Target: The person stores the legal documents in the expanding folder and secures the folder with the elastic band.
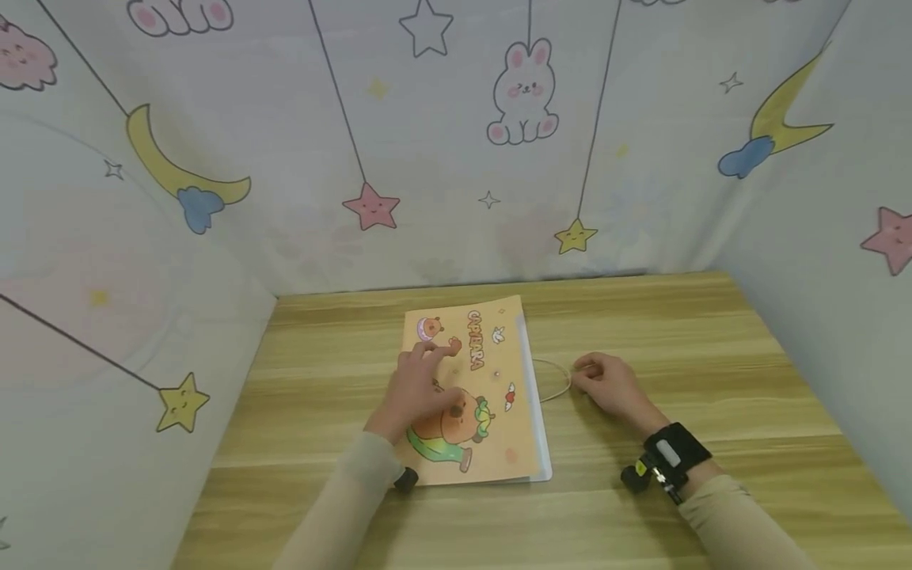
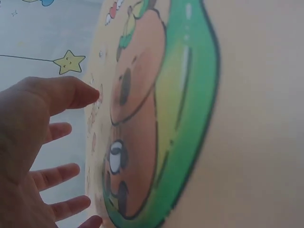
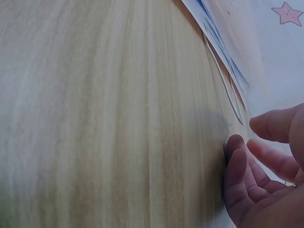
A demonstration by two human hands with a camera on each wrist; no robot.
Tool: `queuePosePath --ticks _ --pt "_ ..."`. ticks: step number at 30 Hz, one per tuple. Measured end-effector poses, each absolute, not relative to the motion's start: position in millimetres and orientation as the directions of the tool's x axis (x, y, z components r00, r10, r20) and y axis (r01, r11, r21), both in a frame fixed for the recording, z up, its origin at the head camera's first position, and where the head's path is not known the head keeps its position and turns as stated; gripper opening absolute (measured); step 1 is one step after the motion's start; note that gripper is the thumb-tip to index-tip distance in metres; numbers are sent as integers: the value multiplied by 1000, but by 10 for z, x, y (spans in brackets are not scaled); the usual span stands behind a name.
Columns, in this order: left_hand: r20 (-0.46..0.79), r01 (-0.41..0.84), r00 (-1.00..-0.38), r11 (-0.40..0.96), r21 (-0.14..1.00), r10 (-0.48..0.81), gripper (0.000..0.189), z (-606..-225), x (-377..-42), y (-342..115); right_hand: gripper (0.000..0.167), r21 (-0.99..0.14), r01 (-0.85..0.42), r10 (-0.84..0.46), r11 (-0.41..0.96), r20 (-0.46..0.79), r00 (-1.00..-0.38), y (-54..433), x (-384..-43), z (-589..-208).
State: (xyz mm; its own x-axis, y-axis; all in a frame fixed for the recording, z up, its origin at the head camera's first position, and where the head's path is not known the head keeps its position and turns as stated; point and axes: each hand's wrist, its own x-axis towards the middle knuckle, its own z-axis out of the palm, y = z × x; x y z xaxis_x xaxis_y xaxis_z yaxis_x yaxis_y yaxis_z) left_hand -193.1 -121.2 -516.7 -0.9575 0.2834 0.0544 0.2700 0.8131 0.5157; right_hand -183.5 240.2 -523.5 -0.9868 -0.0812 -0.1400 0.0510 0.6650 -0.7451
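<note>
A flat orange booklet (image 1: 523, 435) printed with cartoon capybaras and the word CAPYBARA lies on the wooden table. My left hand (image 1: 413, 388) is over its cover, fingers spread and slightly bent. In the left wrist view that hand (image 2: 42, 152) holds nothing, with thumb and fingers apart near the printed cover (image 2: 256, 118). A thin pale cord (image 1: 559, 392) loops out from the booklet's right edge. At the loop's outer end is my right hand (image 1: 609, 384). The right wrist view shows the cord (image 3: 228, 97) close to the thumb, with a gap between thumb and fingers (image 3: 237, 166).
Wood-grain table (image 1: 321, 356) surrounds the booklet. Pale curtains (image 1: 463, 158) with printed stars, moons and a rabbit stand behind and at both sides. White and bluish layers (image 3: 211, 23) show along the booklet's edge. A black strap with a small camera (image 1: 634, 477) is on the right wrist.
</note>
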Motion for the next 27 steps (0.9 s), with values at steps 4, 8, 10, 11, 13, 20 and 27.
queuePosePath --ticks 4,8,10,11,13,20,27 --pt "50 338 -934 826 451 355 69 -5229 -1892 -1287 33 -738 61 -81 672 -155 -985 2403 -1841 -5219" --pt "8 358 -921 841 406 389 77 -5265 -1862 -1318 34 -750 75 -81 657 -169 -982 2373 -1832 -5191" --pt "-7 354 -921 845 401 390 80 -5272 -1852 -1324 34 -760 83 -80 644 -175 -981 2359 -1834 -5190" --pt "-15 355 -920 848 394 392 81 -5271 -1848 -1325 34 -769 91 -79 633 -181 -980 2353 -1836 -5194" --pt "-16 361 -918 853 376 395 82 -5272 -1844 -1325 34 -794 112 -81 598 -199 -977 2348 -1843 -5202" --pt "-29 379 -913 874 306 406 84 -5277 -1831 -1313 32 -881 233 -89 411 -293 -952 2318 -1865 -5232" --pt "-9 403 -908 878 258 419 84 -5299 -1830 -1294 31 -919 234 -181 318 -301 -936 2274 -1871 -5224"
